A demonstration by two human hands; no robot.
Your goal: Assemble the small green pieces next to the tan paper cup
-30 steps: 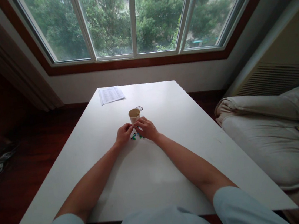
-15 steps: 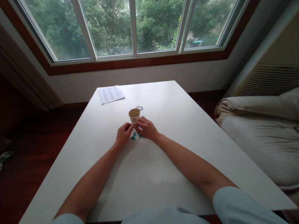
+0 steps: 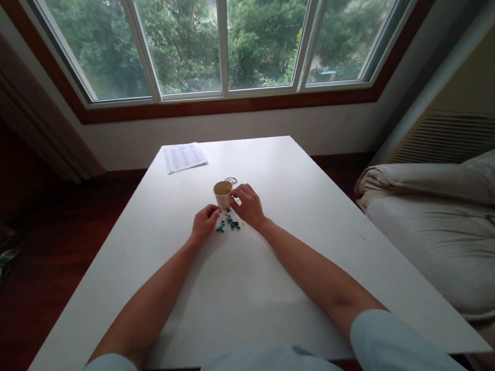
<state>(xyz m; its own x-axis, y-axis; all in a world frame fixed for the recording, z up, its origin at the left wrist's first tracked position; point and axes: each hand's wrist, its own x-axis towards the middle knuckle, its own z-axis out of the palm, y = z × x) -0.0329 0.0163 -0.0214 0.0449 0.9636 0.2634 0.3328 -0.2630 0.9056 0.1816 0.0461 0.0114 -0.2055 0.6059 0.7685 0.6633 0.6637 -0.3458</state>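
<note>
A tan paper cup (image 3: 223, 198) stands upright on the white table in front of me. Just in front of it lies a loose cluster of small green, blue, yellow and dark pieces (image 3: 233, 225), too small to name. My left hand (image 3: 204, 221) rests left of the cluster, thumb and fingertips pinched together; what they hold, if anything, is hidden. At the cup's right side is my right hand (image 3: 249, 204), its fingertips closed close to the rim. A tiny object seems to be between those fingertips, but I cannot make out its kind.
Behind the cup lies a thin dark loop (image 3: 230, 180). Printed sheets of paper (image 3: 185, 157) lie at the far left of the white table (image 3: 265, 307). A window is beyond, and a pale padded seat (image 3: 431, 232) stands to the right.
My right hand has moved away from my left hand, up and to the right, to the cup's rim. More of the small pieces now show. The left hand stays in place.
</note>
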